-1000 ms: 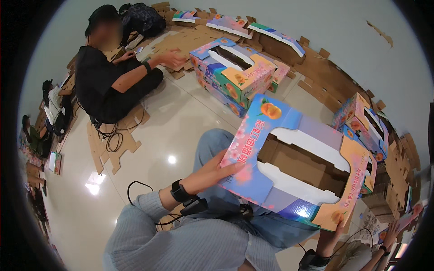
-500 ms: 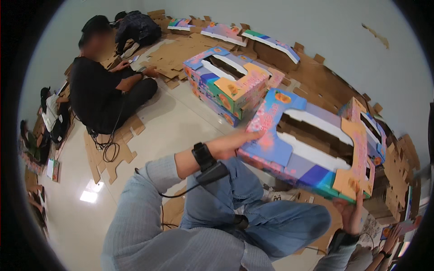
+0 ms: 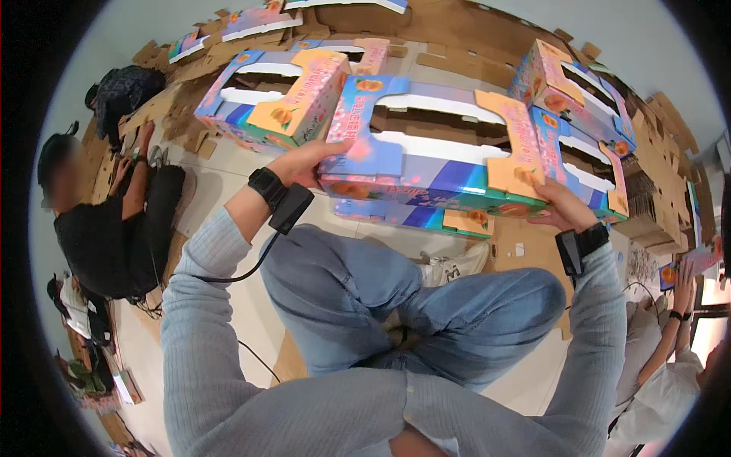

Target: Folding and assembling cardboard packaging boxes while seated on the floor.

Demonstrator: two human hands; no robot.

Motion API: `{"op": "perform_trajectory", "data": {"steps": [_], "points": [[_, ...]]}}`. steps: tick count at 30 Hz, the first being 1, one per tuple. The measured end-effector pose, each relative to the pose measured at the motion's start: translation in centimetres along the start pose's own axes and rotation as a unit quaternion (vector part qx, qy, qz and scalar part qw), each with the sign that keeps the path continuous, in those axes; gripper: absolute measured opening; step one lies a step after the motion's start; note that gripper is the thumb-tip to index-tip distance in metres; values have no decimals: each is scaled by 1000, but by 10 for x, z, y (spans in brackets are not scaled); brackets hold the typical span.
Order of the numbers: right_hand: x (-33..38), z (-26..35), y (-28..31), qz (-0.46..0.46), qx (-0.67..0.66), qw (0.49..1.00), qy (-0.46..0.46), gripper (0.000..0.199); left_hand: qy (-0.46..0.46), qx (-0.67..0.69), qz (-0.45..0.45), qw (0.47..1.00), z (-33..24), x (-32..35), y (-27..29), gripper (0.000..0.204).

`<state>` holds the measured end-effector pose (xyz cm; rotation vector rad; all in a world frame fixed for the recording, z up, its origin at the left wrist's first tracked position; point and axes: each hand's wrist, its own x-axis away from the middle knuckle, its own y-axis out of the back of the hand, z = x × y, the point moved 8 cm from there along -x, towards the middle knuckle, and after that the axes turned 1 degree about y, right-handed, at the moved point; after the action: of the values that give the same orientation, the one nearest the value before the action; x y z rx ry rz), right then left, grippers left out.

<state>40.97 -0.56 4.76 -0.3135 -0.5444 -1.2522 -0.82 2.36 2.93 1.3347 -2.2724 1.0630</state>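
Between my hands is a colourful fruit carton [image 3: 449, 177], open along the middle of its top, printed with peaches and blossoms in blue, pink and orange. My left hand [image 3: 303, 161] closes on its left end, thumb over the upper edge. At the lower right corner, my right hand [image 3: 563, 207] grips it with the thumb up along the side. Part of a similar carton [image 3: 468, 222] shows directly beneath it; whether the two touch I cannot tell.
More cartons stand at the left [image 3: 283, 118] and, stacked, at the right [image 3: 537, 67]. Flat cardboard sheets [image 3: 647, 190] are piled far right. A person in black [image 3: 106, 244] sits at the left; another person's hands [image 3: 680, 288] are at the right edge.
The carton in my hands has come left and turned more level, now over another carton. My view has shifted to the right. The person in black has their arms farther forward.
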Motion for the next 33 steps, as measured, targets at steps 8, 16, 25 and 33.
{"op": "perform_trajectory", "data": {"steps": [8,16,25,33], "points": [[-50,-70,9,25,58,993,-101,37,-3,-99,-10,995,40,-45,47,54],[-55,-16,3,-225,292,893,258,39,-41,-410,-194,890,21,-56,65,60],[-72,15,-115,10,588,727,356,83,-136,-798,71,583,21,-88,-38,110],[-92,-1,-110,43,609,717,336,98,-148,-817,85,551,28,-97,-42,110]]}}
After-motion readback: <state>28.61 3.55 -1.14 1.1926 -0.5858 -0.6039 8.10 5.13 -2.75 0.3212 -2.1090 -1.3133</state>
